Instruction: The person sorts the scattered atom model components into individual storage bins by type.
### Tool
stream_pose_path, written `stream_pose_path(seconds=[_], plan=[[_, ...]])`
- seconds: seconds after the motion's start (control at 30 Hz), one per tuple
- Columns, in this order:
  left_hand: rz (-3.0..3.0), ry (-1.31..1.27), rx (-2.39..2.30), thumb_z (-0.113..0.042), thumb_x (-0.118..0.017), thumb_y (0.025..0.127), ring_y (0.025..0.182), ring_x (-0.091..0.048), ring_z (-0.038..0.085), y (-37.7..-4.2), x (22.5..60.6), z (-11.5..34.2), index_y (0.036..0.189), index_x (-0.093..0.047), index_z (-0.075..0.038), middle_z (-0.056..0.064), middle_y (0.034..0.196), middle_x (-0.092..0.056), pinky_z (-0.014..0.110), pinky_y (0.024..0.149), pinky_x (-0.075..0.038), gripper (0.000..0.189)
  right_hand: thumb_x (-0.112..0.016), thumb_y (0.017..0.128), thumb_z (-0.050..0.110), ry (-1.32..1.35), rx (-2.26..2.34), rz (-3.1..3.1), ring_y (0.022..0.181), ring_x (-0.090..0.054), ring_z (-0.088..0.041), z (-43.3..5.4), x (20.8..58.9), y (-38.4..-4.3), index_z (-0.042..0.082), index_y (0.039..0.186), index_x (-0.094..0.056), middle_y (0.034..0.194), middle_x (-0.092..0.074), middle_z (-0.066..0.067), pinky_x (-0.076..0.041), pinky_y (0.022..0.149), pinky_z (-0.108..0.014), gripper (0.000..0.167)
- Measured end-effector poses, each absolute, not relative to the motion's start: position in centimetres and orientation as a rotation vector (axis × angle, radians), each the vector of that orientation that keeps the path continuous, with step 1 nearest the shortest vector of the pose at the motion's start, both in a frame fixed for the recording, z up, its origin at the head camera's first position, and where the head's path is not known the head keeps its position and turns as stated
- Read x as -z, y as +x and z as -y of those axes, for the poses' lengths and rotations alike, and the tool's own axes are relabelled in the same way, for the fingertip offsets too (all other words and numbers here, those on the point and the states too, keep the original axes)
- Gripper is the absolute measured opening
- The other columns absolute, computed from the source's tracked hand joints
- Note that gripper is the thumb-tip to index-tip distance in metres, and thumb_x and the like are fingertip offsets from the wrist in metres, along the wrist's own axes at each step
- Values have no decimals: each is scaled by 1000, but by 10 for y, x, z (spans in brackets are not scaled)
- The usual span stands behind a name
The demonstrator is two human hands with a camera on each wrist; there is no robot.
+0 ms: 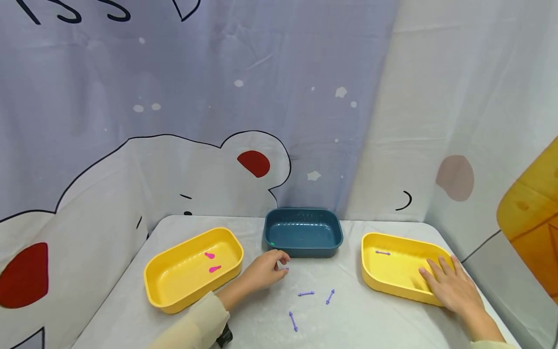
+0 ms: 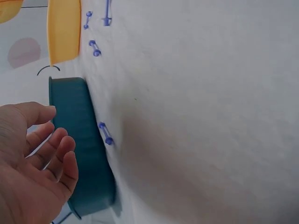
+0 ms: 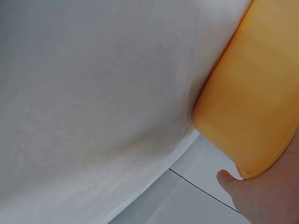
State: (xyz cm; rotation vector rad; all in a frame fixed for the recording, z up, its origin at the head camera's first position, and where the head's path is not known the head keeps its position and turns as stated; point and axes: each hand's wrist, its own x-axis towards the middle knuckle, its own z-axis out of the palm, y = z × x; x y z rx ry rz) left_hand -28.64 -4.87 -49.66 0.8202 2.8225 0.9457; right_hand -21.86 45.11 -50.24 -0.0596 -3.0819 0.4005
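Note:
My left hand hovers in front of the teal bin, its fingers loosely bent and nothing between them. Just by its fingertips, a small purple dumbbell-shaped piece lies on the cloth along the bin's side. Three more purple pieces, one of them nearest the left hand, lie scattered on the table. On the right, my right hand reaches with spread fingers over the near right corner of a yellow bin. Inside that bin lies one purple piece. The right wrist view hides most of its fingers.
Another yellow bin stands at left with two pink pieces, one nearer the front. A tiny green piece sits in the teal bin. Printed curtains hang behind the white-covered table.

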Motion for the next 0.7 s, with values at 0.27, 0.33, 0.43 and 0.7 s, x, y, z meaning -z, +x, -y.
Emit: stream_pose_path(seconds=[0.27, 0.33, 0.43, 0.7], plan=[[-2857, 782, -927, -16, -74, 92, 90, -59, 16, -288, 508, 62, 113, -68, -11, 1, 103, -65, 33, 83, -54, 23, -23, 107, 58, -49, -394, 3078, 147, 15, -55, -452, 502, -218, -9, 151, -32, 155, -17, -42, -9, 108, -78, 81], [-2854, 767, -924, -15, -74, 92, 92, -60, 17, -289, 510, 63, 112, -68, -10, 1, 103, -66, 36, 85, -54, 22, -23, 107, 58, -48, -394, 3077, 147, 15, -54, -452, 502, -218, -10, 151, -32, 154, -17, -42, -9, 109, -78, 81], [-2840, 722, -905, -16, -74, 91, 93, -59, 16, -290, 514, 64, 111, -69, -11, 1, 103, -65, 39, 89, -53, 21, -23, 107, 58, -46, -399, 3078, 147, 16, -54, -452, 502, -218, -10, 151, -32, 154, -17, -43, -9, 109, -77, 81], [-2871, 698, -869, -11, -76, 87, 85, -53, 15, -291, 520, 66, 98, -67, -11, 0, 92, -58, 36, 81, -50, 13, -23, 107, 58, -44, -405, 3077, 147, 16, -54, -452, 504, -219, -10, 151, -32, 154, -16, -43, -8, 110, -77, 82]])
